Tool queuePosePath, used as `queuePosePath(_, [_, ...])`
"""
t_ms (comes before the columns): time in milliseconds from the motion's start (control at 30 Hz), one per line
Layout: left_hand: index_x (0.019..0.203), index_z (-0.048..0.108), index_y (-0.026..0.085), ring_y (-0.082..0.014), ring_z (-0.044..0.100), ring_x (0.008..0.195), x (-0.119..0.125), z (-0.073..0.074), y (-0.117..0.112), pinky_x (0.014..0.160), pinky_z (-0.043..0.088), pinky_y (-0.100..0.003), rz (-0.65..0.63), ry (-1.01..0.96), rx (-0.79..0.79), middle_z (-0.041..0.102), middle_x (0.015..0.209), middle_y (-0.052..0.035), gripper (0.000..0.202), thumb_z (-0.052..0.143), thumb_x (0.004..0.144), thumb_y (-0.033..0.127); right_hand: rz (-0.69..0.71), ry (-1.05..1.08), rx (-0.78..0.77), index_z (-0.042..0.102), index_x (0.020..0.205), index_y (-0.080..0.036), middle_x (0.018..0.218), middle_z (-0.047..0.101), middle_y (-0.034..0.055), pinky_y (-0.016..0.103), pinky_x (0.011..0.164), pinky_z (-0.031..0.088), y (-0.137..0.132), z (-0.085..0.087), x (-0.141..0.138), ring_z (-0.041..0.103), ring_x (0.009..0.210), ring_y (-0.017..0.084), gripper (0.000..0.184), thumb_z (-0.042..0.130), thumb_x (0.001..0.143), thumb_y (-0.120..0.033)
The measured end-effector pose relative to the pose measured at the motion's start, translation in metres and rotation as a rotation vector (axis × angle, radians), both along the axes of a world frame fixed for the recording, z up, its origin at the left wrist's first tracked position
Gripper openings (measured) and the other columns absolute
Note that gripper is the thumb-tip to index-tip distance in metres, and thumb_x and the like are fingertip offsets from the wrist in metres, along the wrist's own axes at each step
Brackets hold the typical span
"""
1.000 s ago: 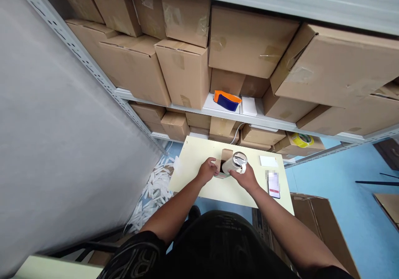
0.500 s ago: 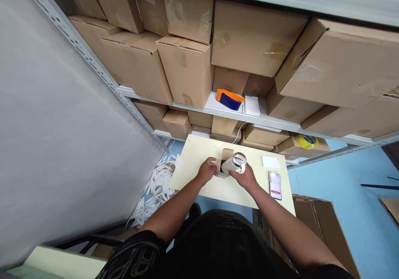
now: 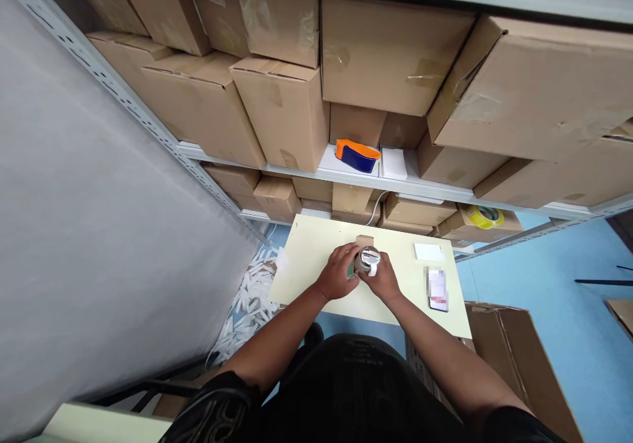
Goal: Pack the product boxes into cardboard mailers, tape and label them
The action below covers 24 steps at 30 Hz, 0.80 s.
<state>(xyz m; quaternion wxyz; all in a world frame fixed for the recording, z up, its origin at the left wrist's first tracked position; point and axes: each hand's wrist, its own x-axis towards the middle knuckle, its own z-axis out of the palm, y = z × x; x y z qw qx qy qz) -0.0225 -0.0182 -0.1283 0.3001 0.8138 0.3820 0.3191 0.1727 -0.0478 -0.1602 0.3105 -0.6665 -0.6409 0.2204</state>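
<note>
A small open cardboard box [image 3: 364,241] stands on the pale yellow table [image 3: 316,258]. A white cylinder with a shiny metal top [image 3: 368,257] sits down inside it, only its top showing. My left hand [image 3: 339,273] is curled around the left side of the box and cylinder. From the right, my right hand [image 3: 382,279] grips the cylinder and box. Both hands' fingers are closed round them.
A phone [image 3: 436,287] and a white card [image 3: 428,252] lie on the table's right side. Shelves behind hold many cardboard boxes, an orange-and-blue tape dispenser [image 3: 357,155] and a yellow tape roll [image 3: 483,216]. White scraps [image 3: 247,298] litter the floor at left; a large carton [image 3: 514,357] stands at right.
The cylinder has gone from tilted above the box to down inside it. My left hand has moved in from the box's left flap to wrap around it.
</note>
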Motion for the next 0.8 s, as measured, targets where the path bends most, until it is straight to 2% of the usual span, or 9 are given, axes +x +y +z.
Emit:
queuePosePath(67, [0.154,0.04,0.024,-0.035,0.041,0.144,0.003,0.017,0.009,0.121,0.033,-0.053,-0.121,0.114,0.05,0.045,0.157,-0.0132,0.083,0.074,0.079,0.031,0.019,0.008,0.01,0.063,0.116,-0.022,0.109,0.056,0.0079,0.045,0.096,0.055,0.002,-0.004,0.0,0.06,0.105,0.028,0.044,0.074,0.074,-0.026])
queuePosePath(133, [0.152,0.043,0.023,-0.0352,0.047,0.139,0.008,0.029,0.019,0.117,0.036,-0.053,-0.177,0.208,0.034,0.051,0.153,-0.0137,0.081,0.075,0.08,0.039,0.037,0.012,0.011,0.063,0.116,-0.022,0.109,0.057,0.0082,0.045,0.093,0.057,0.003,-0.008,0.001,0.06,0.105,0.028,0.043,0.072,0.073,-0.023])
queuePosePath(233, [0.144,0.051,0.02,-0.0331,0.055,0.129,0.016,0.036,0.032,0.11,0.044,-0.048,-0.203,0.273,0.007,0.061,0.141,-0.0134,0.071,0.076,0.079,0.036,0.063,0.036,0.016,0.061,0.121,-0.022,0.111,0.058,0.0088,0.047,0.093,0.056,0.002,-0.015,0.002,0.06,0.107,0.03,0.051,0.075,0.071,-0.024])
queuePosePath(367, [0.127,0.06,0.018,-0.0291,0.061,0.112,0.021,0.028,0.033,0.098,0.049,-0.041,-0.13,0.287,0.003,0.068,0.123,-0.0113,0.057,0.075,0.073,0.028,0.14,0.081,0.022,0.044,0.145,-0.021,0.132,0.054,0.0131,0.053,0.106,0.051,-0.003,-0.023,0.005,0.056,0.124,0.035,0.089,0.083,0.066,-0.031])
queuePosePath(433, [0.121,0.062,0.018,-0.0289,0.062,0.107,0.022,0.021,0.029,0.096,0.049,-0.041,-0.082,0.326,0.001,0.07,0.115,-0.0105,0.05,0.074,0.074,0.027,0.134,0.077,0.01,0.036,0.151,-0.021,0.14,0.049,0.0151,0.054,0.111,0.048,-0.008,-0.026,0.006,0.053,0.13,0.036,0.098,0.083,0.065,-0.029])
queuePosePath(533, [0.119,0.062,0.02,-0.031,0.059,0.11,0.024,0.009,0.019,0.098,0.045,-0.044,-0.008,0.393,-0.002,0.07,0.111,-0.0099,0.046,0.074,0.074,0.027,0.103,0.053,0.03,0.038,0.149,-0.022,0.139,0.05,0.0159,0.054,0.112,0.047,-0.012,-0.029,0.007,0.053,0.13,0.034,0.088,0.076,0.071,-0.022])
queuePosePath(667, [0.123,0.061,0.023,-0.0321,0.055,0.117,0.03,0.001,0.013,0.099,0.044,-0.046,0.098,0.447,-0.073,0.064,0.124,-0.0093,0.053,0.075,0.072,0.025,0.115,0.039,0.059,0.039,0.148,-0.022,0.136,0.051,0.0156,0.053,0.112,0.048,-0.013,-0.031,0.006,0.055,0.129,0.032,0.079,0.068,0.075,-0.016])
queuePosePath(800, [0.126,0.062,0.026,-0.0325,0.053,0.124,0.027,-0.003,0.015,0.105,0.045,-0.047,0.054,0.411,-0.16,0.056,0.139,-0.0082,0.06,0.08,0.068,0.029,0.11,0.055,0.028,0.041,0.148,-0.025,0.137,0.05,0.0131,0.05,0.112,0.049,-0.014,-0.03,0.007,0.055,0.129,0.03,0.075,0.066,0.077,-0.017])
